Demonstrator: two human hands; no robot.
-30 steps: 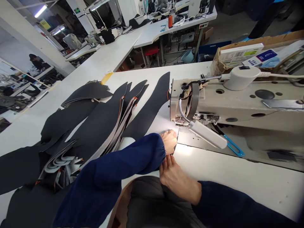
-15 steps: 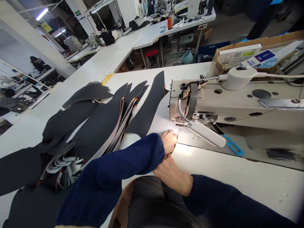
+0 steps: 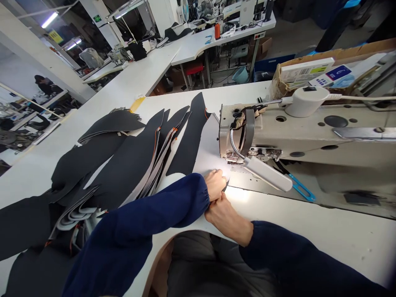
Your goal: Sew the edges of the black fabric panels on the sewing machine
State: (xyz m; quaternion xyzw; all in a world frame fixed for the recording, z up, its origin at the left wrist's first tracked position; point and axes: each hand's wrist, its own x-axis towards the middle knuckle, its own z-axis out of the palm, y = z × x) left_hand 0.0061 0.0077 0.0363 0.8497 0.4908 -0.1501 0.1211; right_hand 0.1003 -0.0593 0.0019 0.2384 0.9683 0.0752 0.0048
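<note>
Left of the sewing machine [image 3: 266, 128], the left hand [image 3: 215, 184] and right hand [image 3: 227, 215] should keep the grey piece [image 3: 208, 148] flat; whether they pinch it, I cannot tell

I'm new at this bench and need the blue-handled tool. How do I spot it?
Find the beige sewing machine on the right. Beneath its long horizontal body, just right of the white lamp, is the tool. Its bright blue looped handle stands out against the beige metal.

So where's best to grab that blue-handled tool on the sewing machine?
Probably by the looped blue handle, from the near side: its free end slants out toward the camera, while the dark end runs behind the lamp, under the machine arm.
</note>
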